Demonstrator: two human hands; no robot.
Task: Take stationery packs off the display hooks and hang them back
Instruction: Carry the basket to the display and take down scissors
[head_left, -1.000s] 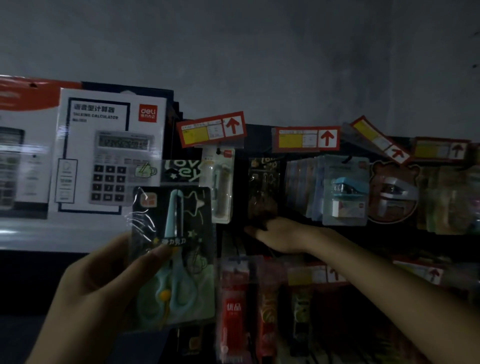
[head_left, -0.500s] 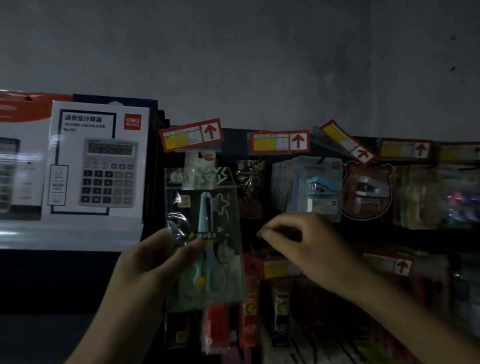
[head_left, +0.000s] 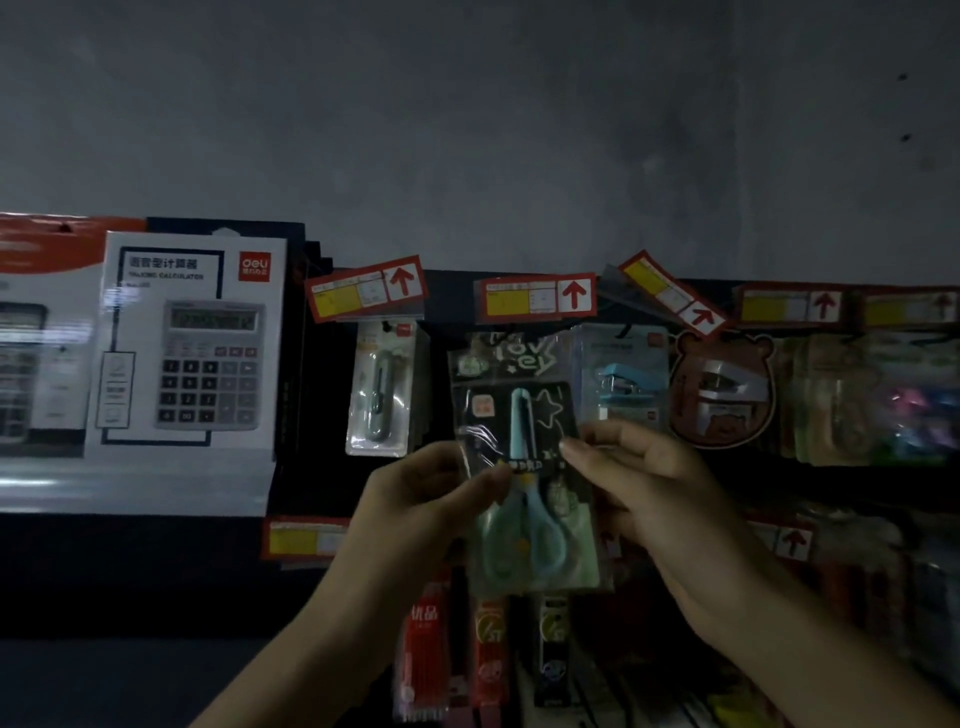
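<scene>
**Scissors pack held up to the top row, not yet on a hook**

The scissors pack (head_left: 522, 467) sits at the centre of the view, held upright in front of the display. The left hand (head_left: 415, 499) comes in from 7 o'clock; its fingers (head_left: 491, 480) are clamped on the pack's left edge, thumb across the front film. The right hand (head_left: 639, 483) comes in from 4 o'clock, its fingertips pressed to the pack's right edge at about the blade's height, so both hands are closed on the same pack. The pack's dark header lies right under the price tag (head_left: 535, 296) at 12 o'clock from it. Whether the header hole is on a hook cannot be told; the hook itself is lost in the dim light.

Just at 9 o'clock from the pack hangs a utility knife pack (head_left: 382, 389); at 3 o'clock hangs a blue stapler pack (head_left: 626, 382), and beyond that a bear-shaped pack (head_left: 722, 389). A calculator box (head_left: 192, 343) stands well off at 9 o'clock.

My judgement is that the step in hand is rehanging, and the main risk is a missed hook. The light is poor and the glossy film flares, so the small header hole may be hard to line up with the tip. A push off target could bend or tear the header card. The neighbours hang close on both sides, so a sideways sweep could knock the stapler pack or knife pack loose. Letting go before the hole is seated would drop the pack onto the rows at 6 o'clock.
</scene>
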